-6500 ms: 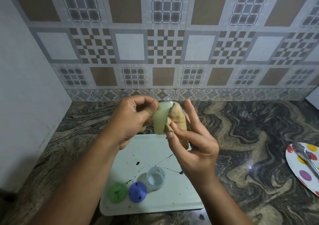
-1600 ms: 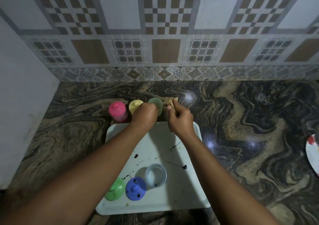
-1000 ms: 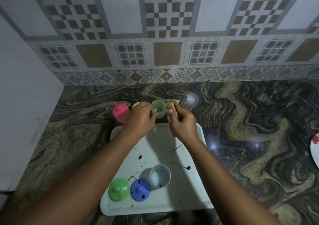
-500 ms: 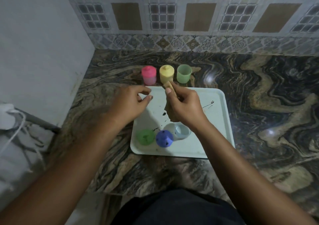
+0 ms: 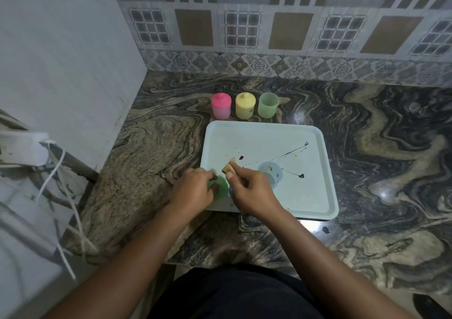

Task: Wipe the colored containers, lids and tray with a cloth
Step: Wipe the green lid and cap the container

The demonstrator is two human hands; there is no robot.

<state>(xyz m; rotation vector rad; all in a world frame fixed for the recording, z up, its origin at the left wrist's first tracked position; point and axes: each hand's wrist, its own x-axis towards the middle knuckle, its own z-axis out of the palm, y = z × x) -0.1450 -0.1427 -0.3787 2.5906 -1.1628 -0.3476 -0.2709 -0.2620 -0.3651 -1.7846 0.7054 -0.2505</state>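
Black streaks (image 5: 288, 152) cross the tray (image 5: 318, 196) just beyond the right hand's fingers (image 5: 230, 176). That is my main worry. If the tan cloth (image 5: 229, 168) drags through them on its way to a lid, it will likely smear dirt on instead of taking it off. The open blue container (image 5: 271, 173) stands just to the right of those knuckles, close enough that a careless sideways sweep could tip it. The green lid (image 5: 220, 191) looks small and smooth, so a loose pinch might let it skid off the tray edge.

The left hand (image 5: 195, 192) has its fingers (image 5: 212, 177) curled narrowly. Forefinger and thumb are set on the lid's left rim in what reads, through some blur, as a pinch. The right hand (image 5: 252, 192) is clenched round the cloth, with a folded corner poking out past its fingertips. A sliver of blue lid (image 5: 231, 191) shows under that hand. The lidless green container (image 5: 268, 104) waits well beyond both hands, off the tray.
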